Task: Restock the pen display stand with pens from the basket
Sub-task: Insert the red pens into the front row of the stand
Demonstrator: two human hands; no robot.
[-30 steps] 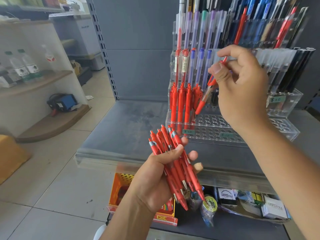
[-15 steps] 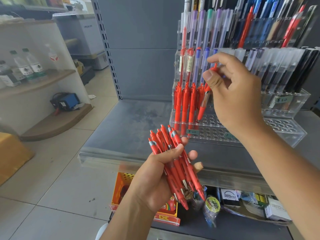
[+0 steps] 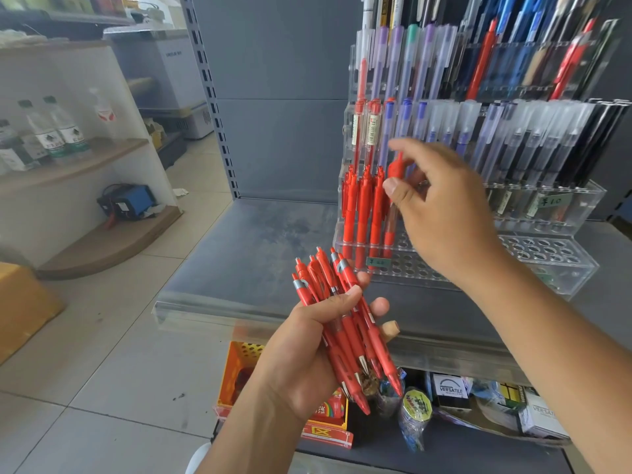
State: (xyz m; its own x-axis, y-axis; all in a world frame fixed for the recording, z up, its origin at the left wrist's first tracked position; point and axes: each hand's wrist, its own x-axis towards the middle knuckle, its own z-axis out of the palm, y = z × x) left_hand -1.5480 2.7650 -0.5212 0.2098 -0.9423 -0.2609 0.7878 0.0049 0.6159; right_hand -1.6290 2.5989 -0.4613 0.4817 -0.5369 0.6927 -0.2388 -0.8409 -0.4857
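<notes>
My left hand [image 3: 301,367] grips a bundle of several red click pens [image 3: 328,278], held tips down in front of the shelf edge. My right hand [image 3: 444,213] is at the left end of the clear acrylic pen display stand [image 3: 547,265], its fingers spread and blurred. Right by its thumb, a red pen [image 3: 390,230] stands in a hole of the stand's lower tier, beside a row of matching red pens [image 3: 362,206]. The orange basket [image 3: 239,360] sits on the floor below the shelf, partly hidden by my left wrist.
Upper tiers of the stand hold purple, blue, black and red pens [image 3: 444,124]. The grey metal shelf [image 3: 266,241] carries the stand. Below it lie boxes and tape rolls [image 3: 448,391]. A white shelf unit with water bottles [image 3: 61,131] stands to the left across tiled floor.
My right hand has brought its single red pen down and left into the stand's lower tier, and its fingers have spread apart. My left hand has kept still with the bundle.
</notes>
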